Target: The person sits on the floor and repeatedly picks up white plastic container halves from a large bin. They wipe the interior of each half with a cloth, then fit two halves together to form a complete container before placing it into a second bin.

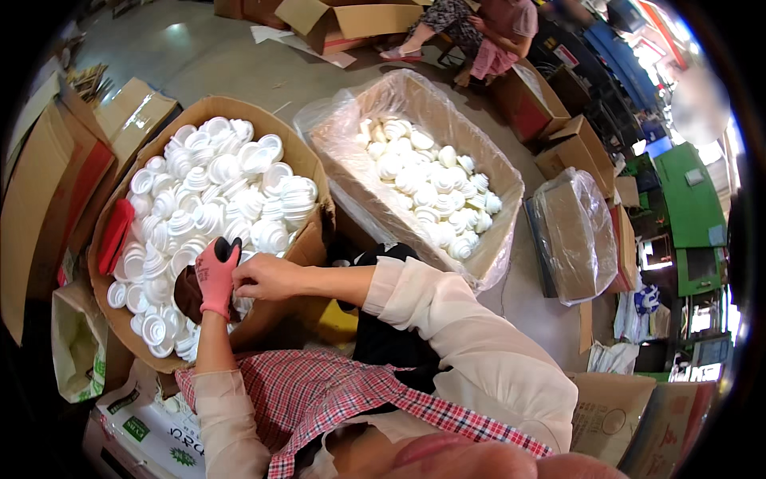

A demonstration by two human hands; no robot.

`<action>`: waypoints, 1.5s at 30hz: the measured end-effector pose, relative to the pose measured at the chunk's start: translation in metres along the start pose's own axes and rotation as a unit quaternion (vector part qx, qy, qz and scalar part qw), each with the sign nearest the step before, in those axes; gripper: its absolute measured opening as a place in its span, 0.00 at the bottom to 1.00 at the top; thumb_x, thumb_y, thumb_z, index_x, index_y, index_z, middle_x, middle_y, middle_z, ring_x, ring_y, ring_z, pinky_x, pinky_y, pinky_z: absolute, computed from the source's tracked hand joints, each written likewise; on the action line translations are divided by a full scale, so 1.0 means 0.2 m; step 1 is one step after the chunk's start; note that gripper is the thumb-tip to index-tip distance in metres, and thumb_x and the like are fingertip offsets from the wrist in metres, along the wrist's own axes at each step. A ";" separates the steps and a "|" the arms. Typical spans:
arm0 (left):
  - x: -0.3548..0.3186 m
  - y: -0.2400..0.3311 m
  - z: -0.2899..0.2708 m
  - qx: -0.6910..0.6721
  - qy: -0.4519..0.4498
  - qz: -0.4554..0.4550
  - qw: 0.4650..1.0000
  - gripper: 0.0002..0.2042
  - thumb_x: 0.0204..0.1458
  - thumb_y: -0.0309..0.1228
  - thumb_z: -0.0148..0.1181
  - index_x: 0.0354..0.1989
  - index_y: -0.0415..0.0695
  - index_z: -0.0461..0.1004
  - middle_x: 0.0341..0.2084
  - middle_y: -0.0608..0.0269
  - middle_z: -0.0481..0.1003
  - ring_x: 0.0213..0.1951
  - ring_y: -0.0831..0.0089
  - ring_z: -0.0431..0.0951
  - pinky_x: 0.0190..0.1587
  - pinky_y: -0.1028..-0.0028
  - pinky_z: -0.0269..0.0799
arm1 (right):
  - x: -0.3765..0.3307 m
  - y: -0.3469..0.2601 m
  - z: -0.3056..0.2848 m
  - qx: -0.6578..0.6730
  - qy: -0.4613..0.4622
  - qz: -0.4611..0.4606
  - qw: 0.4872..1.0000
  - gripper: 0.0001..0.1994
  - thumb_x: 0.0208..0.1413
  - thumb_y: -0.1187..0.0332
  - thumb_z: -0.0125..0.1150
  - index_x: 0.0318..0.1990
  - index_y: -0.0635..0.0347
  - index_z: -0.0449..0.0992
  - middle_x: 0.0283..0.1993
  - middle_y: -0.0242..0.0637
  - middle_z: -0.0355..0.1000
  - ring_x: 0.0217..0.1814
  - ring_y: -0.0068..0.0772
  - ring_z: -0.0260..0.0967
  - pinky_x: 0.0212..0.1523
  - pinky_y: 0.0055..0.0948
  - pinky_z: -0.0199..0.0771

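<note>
My left hand [215, 275] wears a red-pink work glove with a black cuff edge and is held over the near side of a cardboard box [307, 164] full of white plastic caps [215, 191]. My bare right hand [259, 277] pinches the glove's edge at the left hand's fingers. A dark brown object [188, 294] shows just behind the gloved hand; whether that hand grips it is hidden.
A second, plastic-lined box [495, 231] of white caps stands to the right. A red glove [116, 235] lies at the first box's left rim. A wrapped carton [574, 231], flat cardboard and a seated person [479, 32] at the back surround the floor space.
</note>
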State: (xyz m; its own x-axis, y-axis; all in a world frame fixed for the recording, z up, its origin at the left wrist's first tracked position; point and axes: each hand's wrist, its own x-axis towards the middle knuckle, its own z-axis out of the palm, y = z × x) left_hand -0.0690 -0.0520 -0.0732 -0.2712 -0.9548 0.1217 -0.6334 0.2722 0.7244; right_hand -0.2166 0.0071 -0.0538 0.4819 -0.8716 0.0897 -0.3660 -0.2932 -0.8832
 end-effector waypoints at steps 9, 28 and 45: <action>-0.02 -0.10 0.07 0.039 -0.019 0.065 0.997 0.15 0.48 0.32 0.60 0.41 0.36 0.72 0.36 0.50 0.75 0.40 0.54 0.75 0.44 0.64 0.70 | -0.02 0.03 0.02 -0.107 -0.012 -0.025 0.994 0.08 0.48 0.66 0.58 0.30 0.61 0.74 0.29 0.45 0.73 0.33 0.48 0.72 0.35 0.41 0.70; -0.13 -0.04 0.03 0.220 -0.208 0.108 0.947 0.16 0.49 0.37 0.57 0.42 0.40 0.69 0.39 0.51 0.72 0.45 0.56 0.73 0.48 0.64 0.67 | -0.03 0.02 0.05 -0.205 -0.170 -0.071 0.961 0.08 0.50 0.64 0.57 0.27 0.60 0.73 0.26 0.45 0.71 0.32 0.49 0.70 0.34 0.44 0.70; -0.16 -0.11 0.06 0.261 -0.169 0.148 0.939 0.16 0.49 0.41 0.58 0.42 0.46 0.69 0.37 0.57 0.72 0.43 0.60 0.72 0.48 0.66 0.65 | -0.03 0.00 0.11 -0.269 -0.175 -0.055 0.946 0.08 0.43 0.65 0.56 0.24 0.61 0.76 0.24 0.48 0.73 0.29 0.49 0.73 0.29 0.43 0.73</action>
State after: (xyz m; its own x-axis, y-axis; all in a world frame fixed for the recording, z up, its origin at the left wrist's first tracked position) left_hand -0.0551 -0.0260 -0.1005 -0.6493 -0.7602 -0.0212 -0.7396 0.6247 0.2505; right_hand -0.2020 0.0198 -0.0652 0.7402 -0.6684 -0.0731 -0.6047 -0.6143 -0.5069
